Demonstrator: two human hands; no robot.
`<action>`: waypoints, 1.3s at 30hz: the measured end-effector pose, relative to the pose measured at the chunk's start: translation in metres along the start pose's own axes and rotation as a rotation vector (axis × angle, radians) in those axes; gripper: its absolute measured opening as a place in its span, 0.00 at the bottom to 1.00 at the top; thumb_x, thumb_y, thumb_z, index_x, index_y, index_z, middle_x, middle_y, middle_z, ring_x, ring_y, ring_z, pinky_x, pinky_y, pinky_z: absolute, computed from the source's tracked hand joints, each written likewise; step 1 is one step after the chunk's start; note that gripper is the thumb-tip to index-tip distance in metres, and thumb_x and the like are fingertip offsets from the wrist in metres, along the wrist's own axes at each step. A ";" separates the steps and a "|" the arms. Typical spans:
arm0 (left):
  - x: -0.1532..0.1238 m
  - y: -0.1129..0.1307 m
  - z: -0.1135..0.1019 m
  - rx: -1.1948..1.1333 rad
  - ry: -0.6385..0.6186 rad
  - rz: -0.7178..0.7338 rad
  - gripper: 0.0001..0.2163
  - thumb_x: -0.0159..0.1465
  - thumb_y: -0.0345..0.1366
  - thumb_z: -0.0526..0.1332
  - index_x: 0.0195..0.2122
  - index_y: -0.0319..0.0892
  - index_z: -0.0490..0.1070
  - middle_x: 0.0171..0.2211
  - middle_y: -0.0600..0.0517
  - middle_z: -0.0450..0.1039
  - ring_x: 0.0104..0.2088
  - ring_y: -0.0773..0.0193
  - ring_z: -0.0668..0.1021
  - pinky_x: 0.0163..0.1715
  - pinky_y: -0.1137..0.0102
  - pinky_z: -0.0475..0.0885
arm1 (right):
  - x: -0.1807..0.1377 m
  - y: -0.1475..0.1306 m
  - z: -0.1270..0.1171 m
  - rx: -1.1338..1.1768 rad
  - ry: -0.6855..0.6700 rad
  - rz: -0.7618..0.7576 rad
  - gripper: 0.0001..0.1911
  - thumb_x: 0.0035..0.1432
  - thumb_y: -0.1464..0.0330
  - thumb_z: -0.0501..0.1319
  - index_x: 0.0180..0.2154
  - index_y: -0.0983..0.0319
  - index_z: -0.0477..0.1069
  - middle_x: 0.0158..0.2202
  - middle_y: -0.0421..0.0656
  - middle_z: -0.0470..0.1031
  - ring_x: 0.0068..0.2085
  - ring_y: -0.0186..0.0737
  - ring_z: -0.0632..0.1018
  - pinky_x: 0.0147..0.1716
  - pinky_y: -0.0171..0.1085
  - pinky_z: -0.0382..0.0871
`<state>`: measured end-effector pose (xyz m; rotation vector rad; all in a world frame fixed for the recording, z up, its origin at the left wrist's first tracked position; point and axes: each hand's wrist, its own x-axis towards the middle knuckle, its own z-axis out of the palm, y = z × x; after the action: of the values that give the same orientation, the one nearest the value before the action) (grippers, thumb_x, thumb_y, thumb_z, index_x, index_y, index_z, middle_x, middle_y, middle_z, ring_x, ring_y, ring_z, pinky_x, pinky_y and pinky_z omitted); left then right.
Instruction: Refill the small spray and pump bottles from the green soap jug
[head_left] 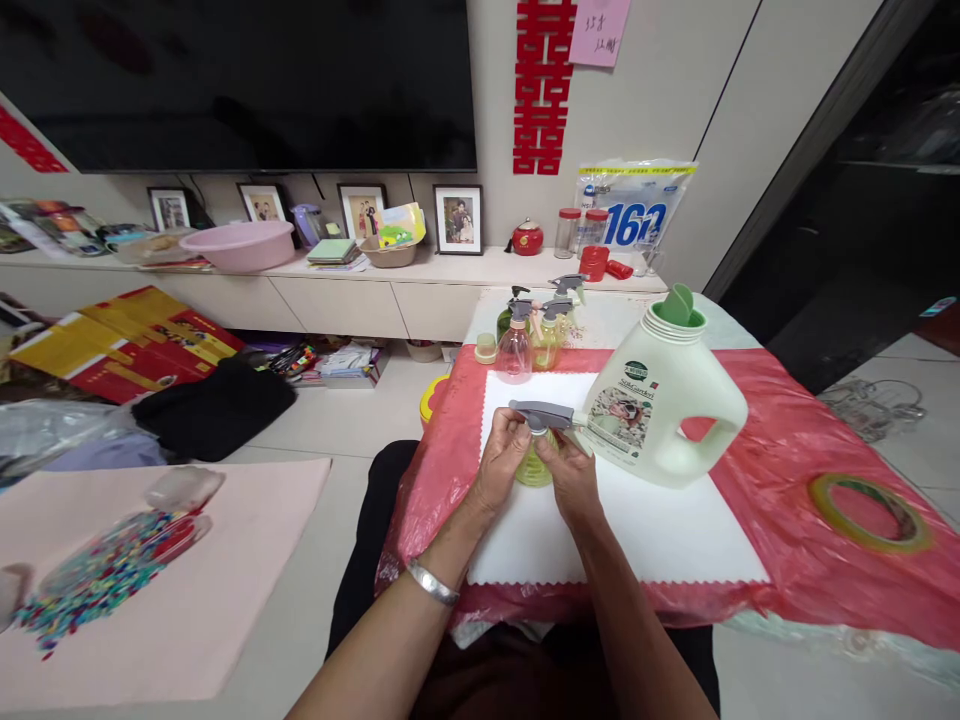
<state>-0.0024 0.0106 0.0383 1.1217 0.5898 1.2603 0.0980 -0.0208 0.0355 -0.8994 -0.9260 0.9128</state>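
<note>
A grey spray trigger head [546, 414] sits at the mouth of a yellow-green spray bottle [533, 468], which stands on a white mat [637, 535]. My left hand [504, 450] grips the spray head from the left, thumb and fingers closed on it. My right hand [573, 475] is closed around the neck and trigger side of the same spray head. Whether the head is fully seated cannot be made out. Just right of my hands is a large pale green detergent jug [660, 400], uncapped, with a green spout in its opening.
Behind the mat stand a pink spray bottle [514, 352], a yellow-green spray bottle [549, 340] and a dark green pump bottle [504, 322]. A pale cap [486, 348] lies beside them. A tape roll [870, 512] lies on the red table cover [787, 440]. Coloured beads [97, 585] cover a low table on the left.
</note>
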 end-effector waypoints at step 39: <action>-0.003 -0.001 0.004 0.226 0.083 0.047 0.20 0.63 0.55 0.61 0.43 0.44 0.68 0.40 0.49 0.74 0.42 0.58 0.76 0.44 0.65 0.71 | -0.010 0.004 -0.017 -0.348 -0.023 0.029 0.29 0.48 0.61 0.69 0.53 0.60 0.73 0.54 0.47 0.73 0.57 0.50 0.73 0.60 0.49 0.66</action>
<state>0.0006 0.0066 0.0382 1.2808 0.7876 1.3091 0.1096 -0.0325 0.0239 -1.2019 -1.1146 0.8002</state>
